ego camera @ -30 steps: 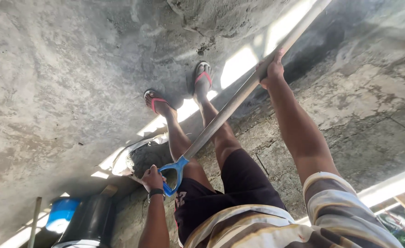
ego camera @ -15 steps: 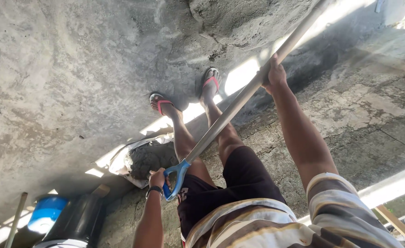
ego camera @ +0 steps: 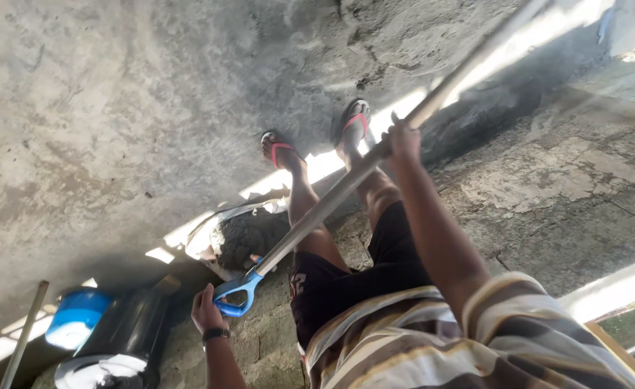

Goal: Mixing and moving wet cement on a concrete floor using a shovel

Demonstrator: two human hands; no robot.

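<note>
I hold a long shovel slanted across my body. My left hand, with a dark band on its wrist, grips the blue D-shaped handle at lower left. My right hand is closed around the pale shaft further up, arm stretched out from a striped sleeve. The shaft runs on to the upper right and the blade is out of view. My feet in red-strapped sandals stand on grey concrete.
A grey lump of cement in a pale sack or pan lies just past the handle. A blue bucket, a black drum and a wooden stick stand at lower left. A dark wet patch lies near the shaft.
The shovel and both hands have shifted down and to the left relative to my feet. The bucket and drum have come further into view. Both grips are unchanged.
</note>
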